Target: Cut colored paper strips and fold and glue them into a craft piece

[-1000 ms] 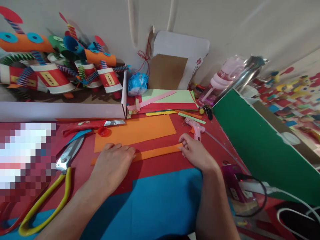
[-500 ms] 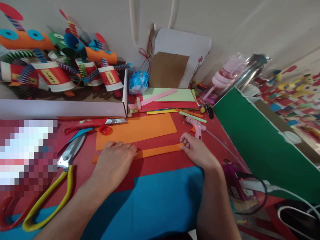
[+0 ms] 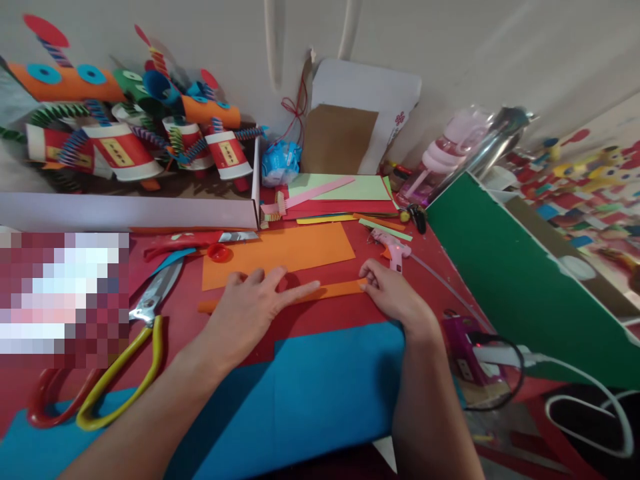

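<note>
A narrow orange paper strip (image 3: 340, 289) lies across the red table. My left hand (image 3: 250, 310) rests flat on its left part, fingers stretched out along it, index finger pointing right. My right hand (image 3: 393, 293) pinches the strip's right end with curled fingers. Behind the strip lies a larger orange sheet (image 3: 285, 252). A blue sheet (image 3: 325, 387) covers the near table edge under my forearms.
Large scissors with yellow and red handles (image 3: 130, 347) lie at the left. A pink glue gun (image 3: 393, 248) sits just beyond my right hand, its cable running right. Stacked coloured paper (image 3: 340, 200), paper-cup crafts (image 3: 125, 147) in a box, and a green board (image 3: 500, 267) surround the work area.
My left hand has opened from curled to flat, fingers sliding rightward along the strip. The right hand stays at the strip's end. The view shifted slightly.
</note>
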{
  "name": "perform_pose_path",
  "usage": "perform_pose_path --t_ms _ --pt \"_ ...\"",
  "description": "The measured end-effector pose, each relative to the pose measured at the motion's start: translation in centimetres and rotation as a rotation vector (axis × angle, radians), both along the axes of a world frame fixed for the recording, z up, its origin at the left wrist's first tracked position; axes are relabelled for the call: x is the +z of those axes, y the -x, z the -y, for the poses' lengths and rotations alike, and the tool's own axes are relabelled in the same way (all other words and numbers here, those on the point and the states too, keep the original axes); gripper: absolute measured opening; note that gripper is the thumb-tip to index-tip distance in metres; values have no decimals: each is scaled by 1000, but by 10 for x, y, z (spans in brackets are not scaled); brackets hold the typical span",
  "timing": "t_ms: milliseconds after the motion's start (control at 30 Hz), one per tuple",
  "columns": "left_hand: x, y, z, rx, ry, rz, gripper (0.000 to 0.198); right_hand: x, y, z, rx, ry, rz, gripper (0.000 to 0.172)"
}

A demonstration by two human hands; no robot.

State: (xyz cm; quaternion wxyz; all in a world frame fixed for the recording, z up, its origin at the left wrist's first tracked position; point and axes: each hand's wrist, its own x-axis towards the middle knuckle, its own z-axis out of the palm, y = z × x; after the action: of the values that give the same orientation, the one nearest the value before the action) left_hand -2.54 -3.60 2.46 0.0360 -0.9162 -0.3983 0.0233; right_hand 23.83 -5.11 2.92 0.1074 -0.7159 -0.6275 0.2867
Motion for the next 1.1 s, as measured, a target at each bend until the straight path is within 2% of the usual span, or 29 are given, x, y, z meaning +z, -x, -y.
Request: perform_pose_path --t_ms 100,200,333,400,467,500,567,633,667,733,833,967,1100 --pt "-3 0 1 -79 15 51 80 -3 2 -1 -16 -6 8 17" --pt "-7 1 1 -97 5 47 70 -5 1 0 -26 -17 28 15" --pt "-11 3 0 -102 -15 47 62 6 0 6 -53 26 163 19" --pt "-11 3 -1 -103 -9 59 61 16 9 13 -151 -33 313 24" --pt "-11 3 -2 -108 3 57 60 23 28 22 -215 -232 419 27" --pt "-11 3 -2 -109 6 50 58 23 41 27 -140 -318 404 28" --pt "-11 3 -2 -113 1 28 49 16 70 37 141 -405 293 37" --pt "-11 3 -1 -116 -13 8 37 2 92 46 414 -389 199 58" --pt "-11 3 0 -116 -18 3 34 -5 98 50 470 -369 187 67" --pt "-11 3 1 -120 -21 8 36 -18 99 55 479 -335 197 78" --pt "-10 3 2 -113 -21 27 52 -26 81 56 443 -279 252 81" --pt "-9 2 3 -94 -17 -11 59 -25 56 51 402 -232 302 78" --pt "-8 2 3 -73 -5 -26 60 -23 43 47 324 -174 356 79"
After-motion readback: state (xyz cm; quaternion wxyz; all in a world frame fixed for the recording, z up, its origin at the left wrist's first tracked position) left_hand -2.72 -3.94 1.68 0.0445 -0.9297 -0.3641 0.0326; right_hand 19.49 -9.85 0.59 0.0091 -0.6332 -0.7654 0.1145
